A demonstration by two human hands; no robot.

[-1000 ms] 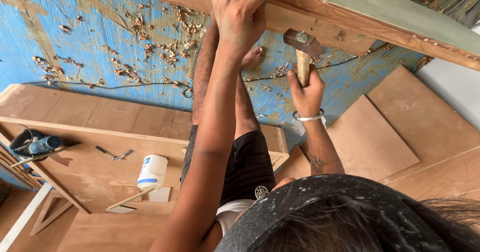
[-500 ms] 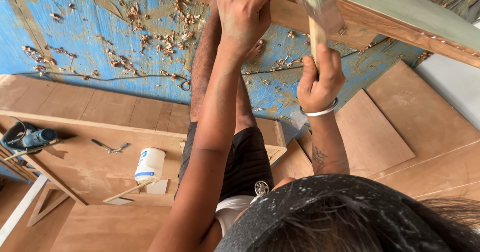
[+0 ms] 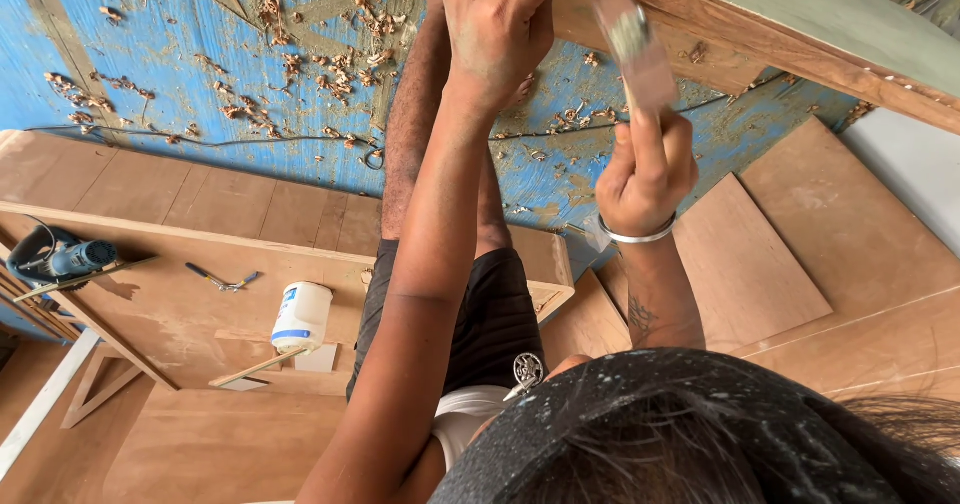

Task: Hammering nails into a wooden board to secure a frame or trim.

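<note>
Here the right hand (image 3: 645, 169) is wrapped tight round the handle of a hammer (image 3: 632, 49), grip fully closed on it. The handle's long axis runs up and away from the fist, tilted a little toward the left hand, and the head, blurred in this view, sits at the far end, just short of the wooden beam (image 3: 720, 39). So the striking point lies straight beyond the grip, along the handle, at the beam's lower edge.

The left hand (image 3: 495, 19) is pressed up against the same beam, fingers curled at its edge; whether they pinch a nail or only steady the wood cannot be told, as the fingertips are cut off at the top. It lies just beside the hammer head, nearer the beam than the right fist is.

Well below both grips, a white plastic tub (image 3: 301, 316) and a blue power tool (image 3: 62, 257) rest on plywood panels (image 3: 180, 294).
</note>
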